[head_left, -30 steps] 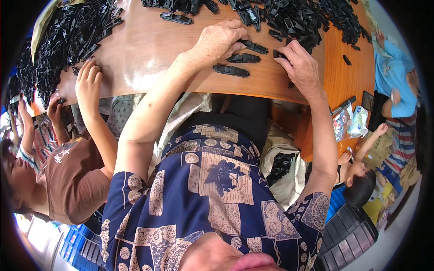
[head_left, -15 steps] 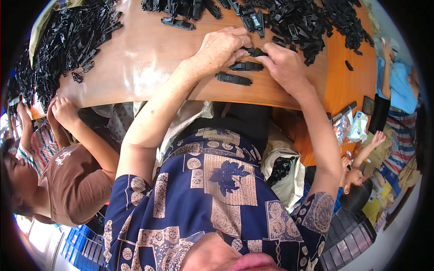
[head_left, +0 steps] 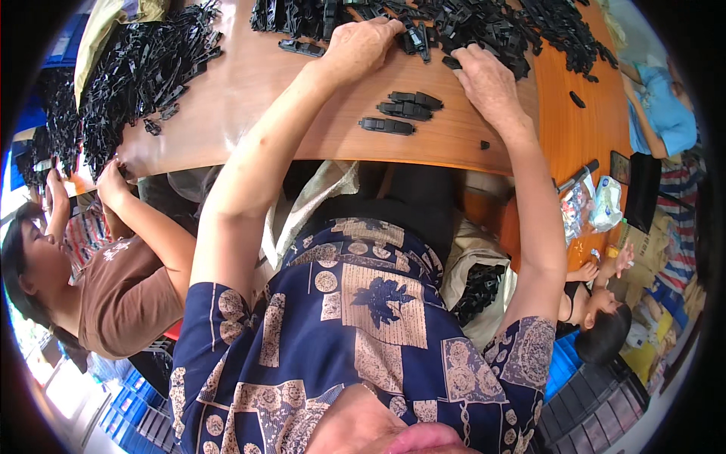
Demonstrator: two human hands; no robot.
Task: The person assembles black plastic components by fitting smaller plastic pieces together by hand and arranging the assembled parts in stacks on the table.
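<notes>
Wooden counter (head_left: 446,144), three black parts (head_left: 404,111) side by side, nearer than a loose pile (head_left: 484,30).

The left grip (head_left: 359,49) curls at the pile's edge, the right grip (head_left: 490,85) bends loosely by a dark piece (head_left: 451,63); whether either holds anything, I cannot tell. A low sweep back could knock the unsecured row askew.

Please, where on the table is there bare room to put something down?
A wide bare patch of table lies between the left pile of black parts and the left forearm. A smaller one lies between the left hand and the three black parts. The far side is crowded with the far pile.
</notes>
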